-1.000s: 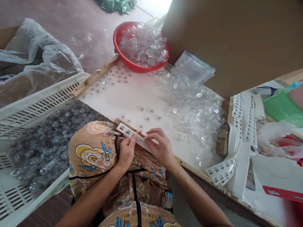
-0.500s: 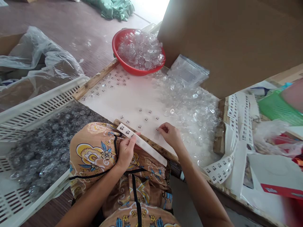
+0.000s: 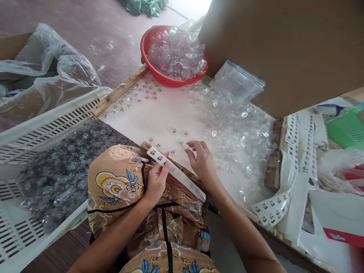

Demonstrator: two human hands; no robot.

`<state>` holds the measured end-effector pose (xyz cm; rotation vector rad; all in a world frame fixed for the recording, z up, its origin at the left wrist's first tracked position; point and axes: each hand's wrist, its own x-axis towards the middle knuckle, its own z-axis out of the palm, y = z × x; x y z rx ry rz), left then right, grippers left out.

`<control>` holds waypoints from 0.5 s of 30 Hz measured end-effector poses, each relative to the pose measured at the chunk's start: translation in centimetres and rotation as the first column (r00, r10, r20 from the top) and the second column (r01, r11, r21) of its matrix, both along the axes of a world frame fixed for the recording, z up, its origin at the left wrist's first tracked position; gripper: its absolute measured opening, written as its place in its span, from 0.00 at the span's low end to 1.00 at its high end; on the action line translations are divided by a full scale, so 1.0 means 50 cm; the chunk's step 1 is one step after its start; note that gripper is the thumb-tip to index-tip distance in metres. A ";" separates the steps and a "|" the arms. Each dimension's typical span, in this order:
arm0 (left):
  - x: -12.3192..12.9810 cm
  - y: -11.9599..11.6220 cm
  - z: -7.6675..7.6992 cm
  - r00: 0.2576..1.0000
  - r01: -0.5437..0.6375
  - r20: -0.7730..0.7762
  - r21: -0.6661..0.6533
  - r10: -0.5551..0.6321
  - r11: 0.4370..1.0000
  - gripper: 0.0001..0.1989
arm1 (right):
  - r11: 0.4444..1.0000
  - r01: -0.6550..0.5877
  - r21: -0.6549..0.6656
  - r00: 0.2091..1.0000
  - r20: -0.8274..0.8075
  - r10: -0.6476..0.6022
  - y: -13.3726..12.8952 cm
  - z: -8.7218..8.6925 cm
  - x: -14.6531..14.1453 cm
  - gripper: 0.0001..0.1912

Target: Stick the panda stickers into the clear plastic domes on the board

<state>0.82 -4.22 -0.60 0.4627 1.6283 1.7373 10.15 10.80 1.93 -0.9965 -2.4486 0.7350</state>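
Note:
My left hand [image 3: 156, 182] pinches a narrow white strip of stickers [image 3: 186, 179] between thumb and fingers, over my lap. Small black-and-white animal-face stickers show near the strip's upper end, and its lower part is blank. My right hand [image 3: 204, 163] hovers above the white board [image 3: 142, 117], thumb and forefinger apart, with nothing visible between them. Close to its fingertips, several small animal-face pieces [image 3: 181, 143] lie spread on the board. Loose clear discs [image 3: 241, 132] are heaped to the right of that hand.
A red basin [image 3: 159, 77] of clear discs stands at the board's far end, near a clear plastic bag [image 3: 237, 81]. At left is a white slotted basket [image 3: 57, 120] full of dark-patterned clear pieces. More sticker strips [image 3: 273, 208] lie at right. A large cardboard panel [image 3: 278, 49] rises behind.
My right hand has lifted slightly off the board, and its thumb and forefinger have parted. My left hand still holds the strip. The whole view has shifted a little.

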 end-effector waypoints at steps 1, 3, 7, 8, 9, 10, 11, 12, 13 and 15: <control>0.000 0.000 0.000 1.000 0.011 -0.002 0.008 -0.011 1.000 0.24 | 0.996 -0.061 -0.065 0.997 -0.044 0.058 -0.020 0.009 -0.001 0.09; 0.000 -0.001 -0.002 1.000 0.025 -0.001 0.032 -0.025 0.999 0.23 | 0.954 -0.196 -0.228 0.977 -0.129 0.169 -0.056 0.022 -0.004 0.09; 0.000 -0.007 -0.013 0.999 0.015 0.029 0.078 -0.017 0.997 0.22 | 0.898 -0.294 -0.327 0.951 -0.193 0.241 -0.088 0.028 -0.001 0.04; 0.000 -0.008 -0.016 0.999 0.014 0.045 0.073 -0.017 0.997 0.22 | 0.907 -0.294 -0.300 0.951 -0.186 0.247 -0.090 0.027 0.003 0.04; 0.001 -0.008 -0.018 0.998 0.016 0.062 0.063 -0.020 0.998 0.22 | 0.920 -0.294 -0.260 0.951 -0.175 0.254 -0.092 0.025 0.010 0.05; 0.001 -0.008 -0.019 0.997 0.022 0.077 0.050 -0.025 0.998 0.22 | 0.933 -0.291 -0.213 0.952 -0.163 0.260 -0.094 0.024 0.017 0.06; 0.001 -0.008 -0.019 0.996 0.027 0.084 0.038 -0.031 0.999 0.22 | 0.945 -0.287 -0.159 0.952 -0.154 0.263 -0.098 0.022 0.024 0.06; 0.001 -0.007 -0.019 0.996 0.034 0.083 0.028 -0.036 0.999 0.22 | 0.955 -0.280 -0.103 0.953 -0.153 0.262 -0.103 0.020 0.031 0.07; 0.001 -0.007 -0.018 0.997 0.037 0.074 0.021 -0.038 0.999 0.22 | 0.960 -0.274 -0.056 0.951 -0.162 0.262 -0.108 0.019 0.037 0.08; 0.001 -0.006 -0.015 0.998 0.039 0.056 0.015 -0.040 0.999 0.21 | 0.966 -0.255 -0.032 0.946 -0.214 0.243 -0.111 0.020 0.046 0.07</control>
